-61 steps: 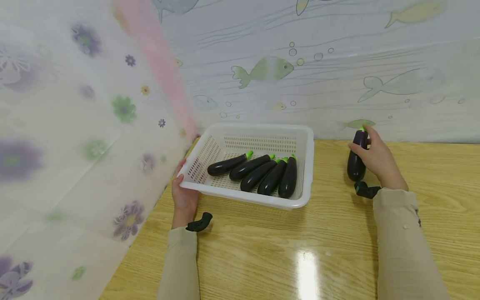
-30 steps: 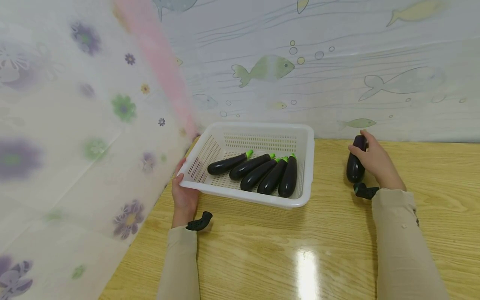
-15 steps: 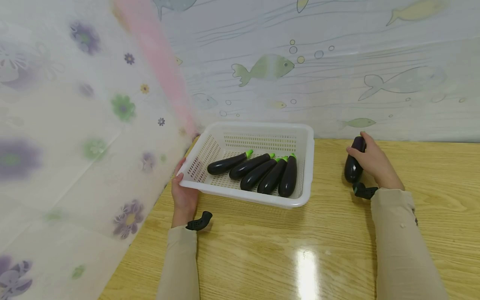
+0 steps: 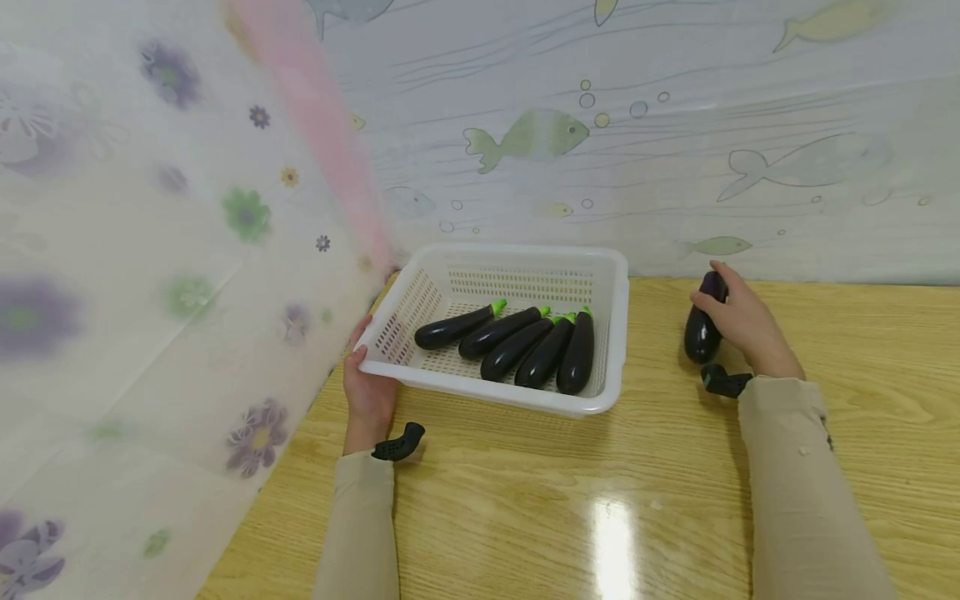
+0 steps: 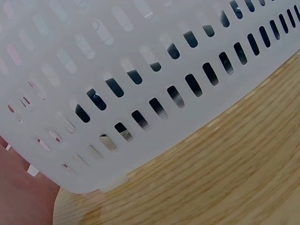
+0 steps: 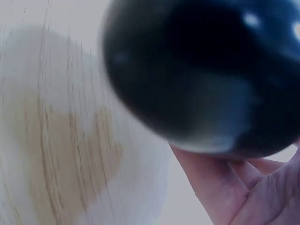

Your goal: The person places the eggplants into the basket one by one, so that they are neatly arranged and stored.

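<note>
My right hand [image 4: 746, 321] grips a dark, glossy eggplant [image 4: 703, 332] at the right, its thumb on the near side and its fingers around the upper end. The green stem of this eggplant is hidden by the hand. In the right wrist view the rounded end of the eggplant [image 6: 197, 84] fills the upper right. At the left my left hand [image 4: 369, 396] holds the corner of a white slotted plastic basket [image 4: 491, 388], thumb on the rim. Inside the basket lie several eggplants [image 4: 576, 354] with bright green stems, side by side.
Both hands are over a wood-grain table [image 4: 525, 500]. A fish-patterned sheet [image 4: 675, 167] stands behind it, and a flower-patterned sheet [image 4: 187, 250] borders the left side. Each wrist wears a black camera mount [image 4: 400, 442].
My right hand has shifted slightly left and toward me with the eggplant, and its green stem has gone from sight. The left hand and basket have stayed in place.
</note>
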{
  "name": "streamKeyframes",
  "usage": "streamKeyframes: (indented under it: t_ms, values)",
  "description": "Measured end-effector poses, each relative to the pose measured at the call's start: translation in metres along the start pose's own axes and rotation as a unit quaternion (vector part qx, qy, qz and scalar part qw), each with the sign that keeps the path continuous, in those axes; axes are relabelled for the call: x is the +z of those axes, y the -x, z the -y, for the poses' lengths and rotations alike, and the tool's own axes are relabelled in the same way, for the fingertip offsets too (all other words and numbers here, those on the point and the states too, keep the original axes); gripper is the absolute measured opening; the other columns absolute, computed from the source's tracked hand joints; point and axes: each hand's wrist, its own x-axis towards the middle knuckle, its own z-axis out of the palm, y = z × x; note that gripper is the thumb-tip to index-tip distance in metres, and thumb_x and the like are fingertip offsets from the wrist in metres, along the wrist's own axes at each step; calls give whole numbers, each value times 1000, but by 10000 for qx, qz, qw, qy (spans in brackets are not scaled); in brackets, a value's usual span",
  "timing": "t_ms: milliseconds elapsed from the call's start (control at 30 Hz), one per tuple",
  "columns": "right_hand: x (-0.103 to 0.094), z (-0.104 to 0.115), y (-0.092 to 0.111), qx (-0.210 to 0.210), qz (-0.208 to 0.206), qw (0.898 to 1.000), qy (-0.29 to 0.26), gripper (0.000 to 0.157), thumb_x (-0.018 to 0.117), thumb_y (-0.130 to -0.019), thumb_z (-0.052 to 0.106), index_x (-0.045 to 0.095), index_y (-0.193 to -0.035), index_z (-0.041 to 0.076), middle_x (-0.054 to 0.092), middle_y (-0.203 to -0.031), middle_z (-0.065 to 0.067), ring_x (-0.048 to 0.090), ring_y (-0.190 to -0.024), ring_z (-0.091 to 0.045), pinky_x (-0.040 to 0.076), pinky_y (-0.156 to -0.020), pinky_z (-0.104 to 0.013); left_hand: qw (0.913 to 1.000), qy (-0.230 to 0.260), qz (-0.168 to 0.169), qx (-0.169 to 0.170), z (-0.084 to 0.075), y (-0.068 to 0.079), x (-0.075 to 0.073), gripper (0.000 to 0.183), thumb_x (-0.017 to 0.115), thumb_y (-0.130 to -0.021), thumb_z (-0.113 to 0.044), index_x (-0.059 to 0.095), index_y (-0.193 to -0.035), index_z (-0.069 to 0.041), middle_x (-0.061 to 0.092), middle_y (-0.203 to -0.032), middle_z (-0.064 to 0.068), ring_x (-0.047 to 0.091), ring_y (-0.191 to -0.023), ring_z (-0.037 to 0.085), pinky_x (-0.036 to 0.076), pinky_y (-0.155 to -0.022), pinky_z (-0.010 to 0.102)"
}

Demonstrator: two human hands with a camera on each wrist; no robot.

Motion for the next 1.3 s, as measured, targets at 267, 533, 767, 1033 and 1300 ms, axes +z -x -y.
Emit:
streamKeyframes:
  t_ms: [267,533,767,1033,1300]
  values:
    - [5,8,-1,-201,-150,9996,-116,78,34,-84,60,-2,-144,25,-2,-148,-15,7,-127,-47,17,-91,-63,10000,22,-10,-39,0,0,1,60,53,-81,-26,32,-136,-15,25,-141,12,23,-128,31,19,-99,47]
    - [6,20,1,-591,-374,9975,88,67,32,-87,56,22,-143,20,9,-147,-15,13,-128,-45,19,-91,-63,10000,-40,-15,-46,-1,0,3,57,50,-83,-26,32,-136,-15,25,-141,12,22,-128,32,18,-99,47]
    - [7,33,4,-822,-675,9941,-201,61,35,-88,53,22,-142,27,12,-147,-13,22,-125,-45,25,-89,-61,9999,-114,-68,-27,-2,1,5,53,45,-85,-25,32,-136,-14,26,-141,12,23,-127,31,19,-99,46]
    - [11,49,4,-1112,-580,9887,-824,56,37,-92,40,11,-142,35,-4,-148,-9,19,-128,-40,27,-90,-59,9998,-196,-60,-6,-3,2,6,51,38,-87,-23,30,-136,-14,25,-141,13,22,-128,32,17,-100,47]
    - [15,62,4,-1657,-425,9738,-1499,56,17,-91,11,8,-142,30,-4,-148,-8,37,-122,-32,30,-92,-49,9999,-105,-76,-59,-2,0,4,51,40,-87,-24,31,-136,-15,25,-141,12,22,-128,32,17,-100,47]
